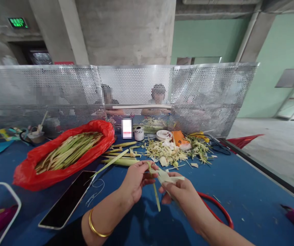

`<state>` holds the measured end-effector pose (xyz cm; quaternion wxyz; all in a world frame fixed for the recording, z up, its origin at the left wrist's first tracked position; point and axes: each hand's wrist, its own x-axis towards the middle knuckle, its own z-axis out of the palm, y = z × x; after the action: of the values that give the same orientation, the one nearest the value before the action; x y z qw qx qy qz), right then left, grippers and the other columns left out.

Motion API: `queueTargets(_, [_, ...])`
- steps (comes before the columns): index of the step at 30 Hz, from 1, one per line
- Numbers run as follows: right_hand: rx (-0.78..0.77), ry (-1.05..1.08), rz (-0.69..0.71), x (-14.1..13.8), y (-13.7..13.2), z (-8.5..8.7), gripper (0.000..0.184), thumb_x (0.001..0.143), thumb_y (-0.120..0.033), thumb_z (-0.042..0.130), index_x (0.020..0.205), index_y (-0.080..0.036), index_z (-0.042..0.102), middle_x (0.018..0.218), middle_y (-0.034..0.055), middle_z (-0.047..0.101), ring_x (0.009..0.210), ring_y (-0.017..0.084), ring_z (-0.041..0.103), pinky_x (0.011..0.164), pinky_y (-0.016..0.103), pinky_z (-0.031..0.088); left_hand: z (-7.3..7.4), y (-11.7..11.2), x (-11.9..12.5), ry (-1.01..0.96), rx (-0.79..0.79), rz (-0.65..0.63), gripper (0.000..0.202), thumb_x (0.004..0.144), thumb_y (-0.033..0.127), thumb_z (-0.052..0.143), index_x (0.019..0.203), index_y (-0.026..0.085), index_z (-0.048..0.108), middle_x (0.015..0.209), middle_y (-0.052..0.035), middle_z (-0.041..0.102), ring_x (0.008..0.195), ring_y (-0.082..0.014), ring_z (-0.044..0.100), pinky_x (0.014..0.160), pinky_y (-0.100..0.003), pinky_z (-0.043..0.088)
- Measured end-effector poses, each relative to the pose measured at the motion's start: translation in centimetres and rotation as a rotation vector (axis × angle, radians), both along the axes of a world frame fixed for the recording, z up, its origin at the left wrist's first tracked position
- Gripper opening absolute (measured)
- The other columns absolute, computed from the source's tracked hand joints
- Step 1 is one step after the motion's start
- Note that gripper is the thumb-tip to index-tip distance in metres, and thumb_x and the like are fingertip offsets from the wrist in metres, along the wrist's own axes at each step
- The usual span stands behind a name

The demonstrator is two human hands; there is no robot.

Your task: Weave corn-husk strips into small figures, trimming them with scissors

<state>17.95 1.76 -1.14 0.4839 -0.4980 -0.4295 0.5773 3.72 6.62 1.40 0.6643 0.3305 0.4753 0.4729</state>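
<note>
Right grip [181,191], pale strip [163,176] — pinched; part-hidden

Bare concrete wall [126,34]; pale green wall [210,37] at right; perforated metal partition [203,82] across blue surface [251,194]; lit green exit sign [18,23], upper left; grey floor [256,126], right.

blue table [261,205] | left: red plastic bag [30,177], phone [68,201] | far side: white jar [139,134], tape roll [163,135], plant scraps [162,152]
</note>
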Motion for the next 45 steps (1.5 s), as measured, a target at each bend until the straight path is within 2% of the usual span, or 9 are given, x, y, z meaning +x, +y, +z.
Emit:
queueTargets(7, [0.422, -0.495, -0.074, 0.9, 0.6, -1.2, 0.069, 0.077, -0.025, 0.062, 0.141, -0.026, 0.037, 0.083, -0.0002, 0.062, 0.064, 0.016, 0.061, 0.061, 0.028, 0.051, -0.9, -0.3, 0.5, 0.077, 0.033, -0.070, 0.011, 0.075, 0.024, 0.068, 0.077, 0.013, 0.064, 0.072, -0.0037, 0.068, 0.045, -0.0087, 0.057, 0.044, -0.019, 0.046])
queueTargets(14, [1.058, -1.074, 0.037, 1.2, -0.3, -0.2, 0.037, 0.084, -0.017, 0.060, 0.120, -0.027, 0.060, 0.096, 0.0060, 0.058, 0.082, 0.020, 0.057, 0.070, 0.031, 0.048, -1.6, -0.8, 1.0, 0.043, 0.061, -0.120, 0.020, 0.065, 0.025, 0.074, 0.078, 0.013, 0.063, 0.061, -0.0002, 0.063, 0.049, -0.0102, 0.056, 0.046, -0.019, 0.042])
queueTargets(21, [1.317, -1.271, 0.116, 0.9, -0.3, -0.1, 0.017, 0.088, -0.012, 0.053, 0.101, -0.020, 0.062, 0.086, 0.0036, 0.062, 0.077, 0.018, 0.055, 0.069, 0.033, 0.040, -1.5, -1.7, 1.6, -0.045, -0.032, -0.133, 0.016, 0.063, 0.017, 0.073, 0.075, 0.012, 0.064, 0.063, 0.0002, 0.063, 0.054, -0.0090, 0.055, 0.052, -0.019, 0.042])
queueTargets(26, [1.454, -1.534, 0.262, 0.8, -0.1, -0.8, 0.017, 0.090, -0.013, 0.049, 0.100, -0.014, 0.063, 0.087, 0.0059, 0.061, 0.085, 0.023, 0.056, 0.098, 0.040, 0.036, -1.9, -1.8, 1.8, -0.101, -0.069, -0.147, 0.016, 0.061, 0.016, 0.074, 0.071, 0.013, 0.062, 0.061, 0.0012, 0.061, 0.053, -0.0079, 0.054, 0.052, -0.018, 0.040])
queueTargets(29, [1.535, -1.439, 0.215, 0.8, -0.3, -1.1, 0.023, 0.091, -0.010, 0.042, 0.097, -0.014, 0.064, 0.082, 0.0053, 0.062, 0.078, 0.021, 0.057, 0.100, 0.042, 0.036, -2.0, -1.8, 1.8, -0.103, -0.074, -0.151, 0.017, 0.060, 0.017, 0.074, 0.071, 0.012, 0.062, 0.061, 0.0004, 0.062, 0.054, -0.0084, 0.055, 0.053, -0.018, 0.040])
queueTargets(32, [1.404, -1.066, 0.054, 1.0, -0.5, -0.9, 0.025, 0.092, -0.009, 0.039, 0.091, -0.018, 0.063, 0.079, 0.0039, 0.063, 0.075, 0.018, 0.058, 0.083, 0.034, 0.044, -1.6, -1.9, 1.8, -0.027, -0.020, -0.144, 0.019, 0.063, 0.022, 0.075, 0.075, 0.012, 0.064, 0.064, -0.0002, 0.065, 0.052, -0.0079, 0.056, 0.052, -0.017, 0.041])
queueTargets(37, [0.697, -0.451, -0.253, 1.2, 0.1, -0.2, 0.017, 0.090, -0.030, 0.054, 0.076, -0.022, 0.058, 0.070, 0.0016, 0.061, 0.066, 0.017, 0.058, 0.059, 0.026, 0.046, -0.9, -1.9, 1.5, 0.083, 0.066, -0.200, 0.026, 0.068, 0.035, 0.074, 0.077, 0.014, 0.063, 0.064, -0.0032, 0.068, 0.053, -0.0131, 0.064, 0.054, -0.022, 0.049])
queueTargets(41, [0.270, -0.067, -0.161, 0.6, 1.1, -0.6, 0.030, 0.079, -0.049, 0.065, 0.072, -0.022, 0.053, 0.058, -0.0030, 0.059, 0.052, 0.015, 0.057, 0.049, 0.026, 0.048, -0.8, -1.9, 1.2, 0.111, 0.072, -0.222, 0.029, 0.068, 0.038, 0.074, 0.078, 0.014, 0.062, 0.065, -0.0034, 0.069, 0.053, -0.0137, 0.065, 0.051, -0.021, 0.048])
queueTargets(45, [0.110, 0.006, -0.122, 0.1, 1.4, -1.2, 0.036, 0.072, -0.054, 0.069, 0.073, -0.023, 0.051, 0.053, -0.0055, 0.059, 0.039, 0.014, 0.055, 0.037, 0.025, 0.045, -0.7, -2.1, 0.9, 0.104, 0.081, -0.216, 0.033, 0.067, 0.041, 0.076, 0.081, 0.014, 0.063, 0.066, -0.0042, 0.069, 0.053, -0.0133, 0.065, 0.051, -0.021, 0.049])
